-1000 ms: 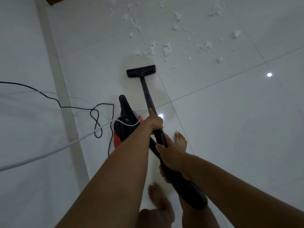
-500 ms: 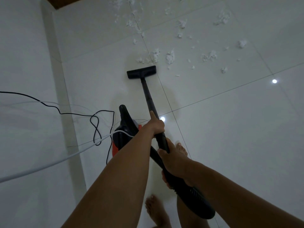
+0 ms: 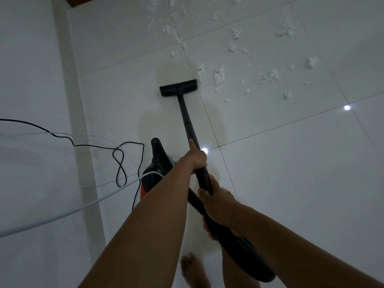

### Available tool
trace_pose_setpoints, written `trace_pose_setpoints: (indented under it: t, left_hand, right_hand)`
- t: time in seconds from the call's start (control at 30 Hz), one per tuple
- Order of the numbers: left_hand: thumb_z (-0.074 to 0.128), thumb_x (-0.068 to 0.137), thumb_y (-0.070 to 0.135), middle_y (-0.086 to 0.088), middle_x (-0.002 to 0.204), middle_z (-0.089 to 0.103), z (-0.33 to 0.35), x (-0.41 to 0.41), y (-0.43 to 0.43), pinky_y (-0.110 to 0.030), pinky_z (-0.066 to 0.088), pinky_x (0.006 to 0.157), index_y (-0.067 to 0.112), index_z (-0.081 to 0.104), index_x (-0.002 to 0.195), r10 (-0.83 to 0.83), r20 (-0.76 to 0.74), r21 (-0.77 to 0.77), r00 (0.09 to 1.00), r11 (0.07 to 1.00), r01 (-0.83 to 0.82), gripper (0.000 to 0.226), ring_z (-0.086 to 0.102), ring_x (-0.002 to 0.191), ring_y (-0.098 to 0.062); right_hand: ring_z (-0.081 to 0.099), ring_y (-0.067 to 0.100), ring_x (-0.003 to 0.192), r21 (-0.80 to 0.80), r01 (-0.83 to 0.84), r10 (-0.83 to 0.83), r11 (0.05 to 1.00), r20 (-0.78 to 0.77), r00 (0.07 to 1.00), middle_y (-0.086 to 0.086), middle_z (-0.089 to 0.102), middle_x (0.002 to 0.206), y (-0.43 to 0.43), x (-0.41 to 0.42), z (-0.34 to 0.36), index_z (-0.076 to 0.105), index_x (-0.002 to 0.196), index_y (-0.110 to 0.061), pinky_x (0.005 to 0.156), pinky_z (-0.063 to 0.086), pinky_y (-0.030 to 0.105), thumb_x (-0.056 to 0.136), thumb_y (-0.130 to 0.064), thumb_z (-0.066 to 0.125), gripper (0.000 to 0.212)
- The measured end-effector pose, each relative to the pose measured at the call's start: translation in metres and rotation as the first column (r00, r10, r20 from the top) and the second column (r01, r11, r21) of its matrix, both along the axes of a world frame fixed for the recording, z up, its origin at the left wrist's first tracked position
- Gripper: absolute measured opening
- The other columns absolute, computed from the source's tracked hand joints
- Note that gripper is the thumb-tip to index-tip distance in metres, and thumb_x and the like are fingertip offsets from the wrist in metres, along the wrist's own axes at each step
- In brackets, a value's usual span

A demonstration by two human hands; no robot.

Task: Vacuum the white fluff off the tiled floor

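White fluff lies scattered over the tiled floor at the upper right, its nearest clumps just beside the black nozzle. At centre frame, the left hand has its fingers curled round the wand. Just below, the right hand clamps the hose.

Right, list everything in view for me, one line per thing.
white fluff: many clumps, white, floor ahead and right of nozzle
nozzle: one, black, on floor by nearest fluff
wand: one, black, nozzle back to hands
ribbed hose: one, black, below right forearm
vacuum body: one, black and red, behind left arm
cord: one, black, looped on floor, left
cable: one, white, crossing lower left
tiled floor: white, glossy
wooden edge: one, brown, top left corner
left hand: grips wand, forward
right hand: grips wand, rear
feet: two, bare, on floor
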State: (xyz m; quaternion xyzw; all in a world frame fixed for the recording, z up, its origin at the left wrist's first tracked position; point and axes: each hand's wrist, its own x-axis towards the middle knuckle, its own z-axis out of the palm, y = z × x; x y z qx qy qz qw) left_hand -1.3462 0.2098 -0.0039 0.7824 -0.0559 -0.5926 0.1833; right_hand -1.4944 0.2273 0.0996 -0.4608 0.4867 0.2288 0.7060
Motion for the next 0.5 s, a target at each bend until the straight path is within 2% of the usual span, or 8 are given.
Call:
trace_pose_setpoints:
  t: [0.5]
  left_hand:
    - [0.039,0.104,0.015,-0.02,0.126,0.058,0.0037,0.0077,-0.0053,-0.046,0.053,0.1,0.032,-0.025,0.154,0.0,0.015,-0.019,1.0,1.0,0.0,0.083,0.063,0.106,-0.03]
  right_hand:
    - [0.057,0.019,0.051,-0.022,-0.061,0.061,0.998,-0.007,0.998,0.012,0.059,0.074,-0.005,0.0071,-0.0085,0.011,0.155,-0.049,0.045,0.052,0.029,0.11,-0.035,0.036,0.053]
